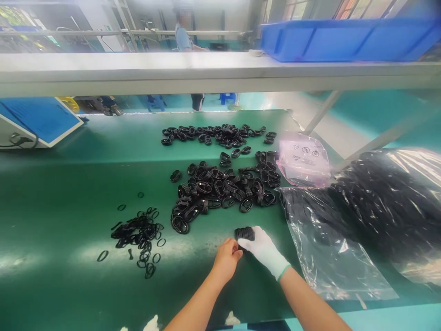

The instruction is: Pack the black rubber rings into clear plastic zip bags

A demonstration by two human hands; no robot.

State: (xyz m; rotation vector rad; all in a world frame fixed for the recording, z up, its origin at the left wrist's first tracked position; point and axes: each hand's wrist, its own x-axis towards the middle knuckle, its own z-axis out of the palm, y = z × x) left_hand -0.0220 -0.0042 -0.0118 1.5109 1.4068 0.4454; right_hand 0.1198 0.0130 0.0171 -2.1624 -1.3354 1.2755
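Note:
A coiled black cable (244, 233) is held just above the green table near its front. My right hand (264, 250), in a white glove with a green cuff, is closed round the coil from the right, thumb across its near side. My bare left hand (226, 261) has its fingers curled together against the coil's lower left edge; what they pinch is hidden. Beyond the hands lies a heap of coiled black cables (220, 184). To the left is a loose pile of small black rubber bands (138, 232).
More coiled cables (223, 133) lie farther back. At right are a clear plastic bag (344, 262), a pink printed bag (305, 158) and a large bag of black items (389, 202). A shelf (138, 73) crosses above, bearing a blue bin (344, 41). A person (182, 37) is in the background.

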